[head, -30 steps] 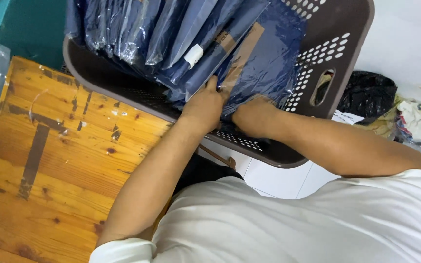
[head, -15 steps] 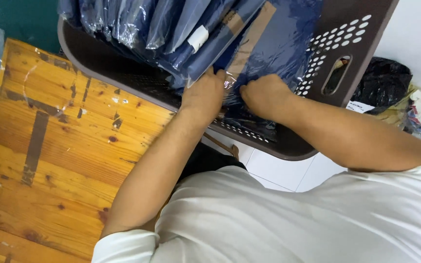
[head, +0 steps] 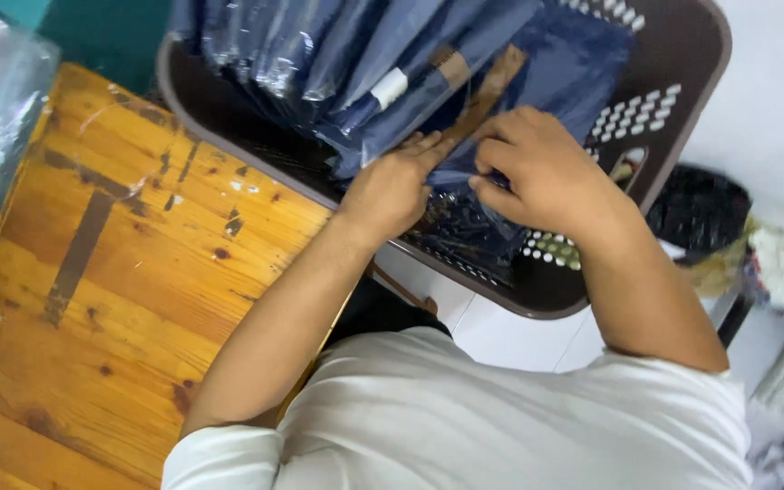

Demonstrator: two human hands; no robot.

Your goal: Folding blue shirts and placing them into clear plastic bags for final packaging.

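Wooden table (head: 93, 272) beside basket (head: 682, 109); hands (head: 465, 177) on packets (head: 392, 63)

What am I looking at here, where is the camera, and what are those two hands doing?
There is no machine here. A person wears a camera on the head, so the one picture looks straight down over their white shirt at their own bare arms. The left hand and the right hand both rest on a dark blue folded garment in a clear plastic bag; the right hand's fingertips pinch the plastic at its edge. That bag lies in a dark brown plastic laundry basket with holes in its walls, beside a row of similar bagged blue garments. The basket sits partly on a worn wooden table marked with paint spots and tape traces. To the right is a black bag.
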